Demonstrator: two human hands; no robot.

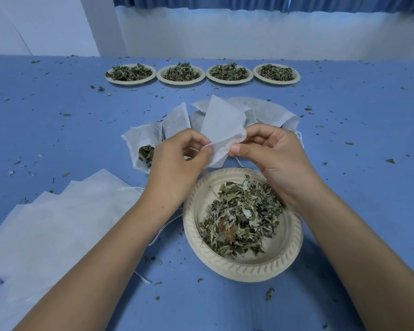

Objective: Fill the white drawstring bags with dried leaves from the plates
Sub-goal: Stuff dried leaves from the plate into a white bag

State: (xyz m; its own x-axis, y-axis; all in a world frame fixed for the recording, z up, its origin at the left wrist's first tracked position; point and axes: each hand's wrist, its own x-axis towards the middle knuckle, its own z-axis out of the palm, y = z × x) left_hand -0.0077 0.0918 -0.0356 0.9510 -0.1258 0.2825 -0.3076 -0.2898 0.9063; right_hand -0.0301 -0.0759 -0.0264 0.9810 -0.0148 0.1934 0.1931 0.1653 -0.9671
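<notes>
My left hand (177, 161): fingers curled, pinching the mouth edge of one white drawstring bag (221, 125). My right hand (276, 161): thumb and fingers pinched the same mouth from the other side. The bag stood up between both hands, beyond the far rim of the near plate (237, 267), which held loose dried leaves (242, 216). A partly filled bag (140, 145) lay just left of my left hand. Four far plates (181, 82) stood in a row across the blue table (356, 187). Empty bags (58, 223) lay stacked beside my left forearm.
</notes>
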